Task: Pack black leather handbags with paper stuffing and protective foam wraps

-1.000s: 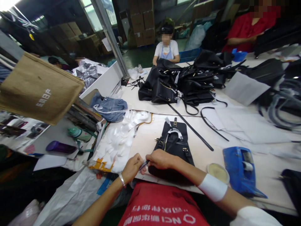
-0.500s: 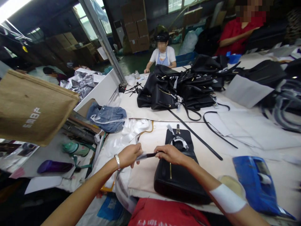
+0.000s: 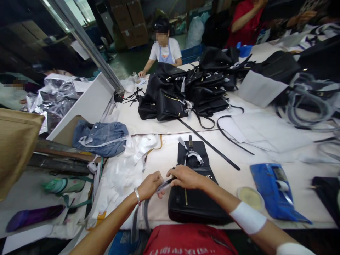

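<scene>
My left hand [image 3: 152, 185] is closed on a dark strap [image 3: 166, 184] wrapped in clear film, and the strap's film-covered length hangs down past the table's front edge. Close beside it, my right hand [image 3: 184, 176] pinches the strap's other part. Under and behind my right hand lies a black leather backpack [image 3: 196, 205], its flap spread open away from me, with a gold zipper, a buckle tab and a handle wrapped in white film. The exact tip of the strap is hidden by my fingers.
Black bags [image 3: 170, 102] are heaped at the back, with loose straps near them. White sheets [image 3: 265, 131] and a blue pouch [image 3: 273, 191] lie to the right. Denim cloth [image 3: 103, 138] sits left. A person [image 3: 166, 51] sits across the table; another in red [image 3: 244, 21] is behind.
My hands have come closer together, shortening the strap stretch between them. The view has shifted, so the table things appear further left.
</scene>
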A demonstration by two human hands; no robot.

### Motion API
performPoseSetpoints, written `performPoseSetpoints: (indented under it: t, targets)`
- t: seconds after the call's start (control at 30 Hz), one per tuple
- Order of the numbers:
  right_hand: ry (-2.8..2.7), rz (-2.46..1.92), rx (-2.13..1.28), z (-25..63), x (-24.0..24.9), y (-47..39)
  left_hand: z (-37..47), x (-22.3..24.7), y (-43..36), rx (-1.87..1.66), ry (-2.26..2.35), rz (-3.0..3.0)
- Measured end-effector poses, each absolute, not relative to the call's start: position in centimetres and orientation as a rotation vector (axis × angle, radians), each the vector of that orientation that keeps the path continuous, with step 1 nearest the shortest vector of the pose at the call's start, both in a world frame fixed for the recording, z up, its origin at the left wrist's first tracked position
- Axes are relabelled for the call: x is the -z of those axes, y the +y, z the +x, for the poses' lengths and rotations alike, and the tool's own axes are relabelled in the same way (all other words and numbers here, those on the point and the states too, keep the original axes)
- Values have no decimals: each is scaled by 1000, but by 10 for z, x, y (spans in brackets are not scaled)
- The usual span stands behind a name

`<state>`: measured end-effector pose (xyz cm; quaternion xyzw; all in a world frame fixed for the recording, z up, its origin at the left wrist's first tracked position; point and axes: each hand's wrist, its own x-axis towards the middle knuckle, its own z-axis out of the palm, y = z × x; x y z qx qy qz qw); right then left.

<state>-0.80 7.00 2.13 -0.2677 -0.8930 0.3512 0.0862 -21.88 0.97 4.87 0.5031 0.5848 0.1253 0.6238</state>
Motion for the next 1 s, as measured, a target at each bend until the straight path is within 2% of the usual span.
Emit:
performPoseSetpoints:
  t: [0.53, 0.73, 1.0]
  targets:
    - [-2608, -816, -857, 14, 13, 106, -198, -26, 57, -187, 1440, 1077]
    - [-2594, -708, -952, 12, 24, 104, -186, -17, 74, -130, 1393, 1095]
    - [-2545, -863, -833, 55, 50, 153, -185, -5, 81, -173, 1411, 1025]
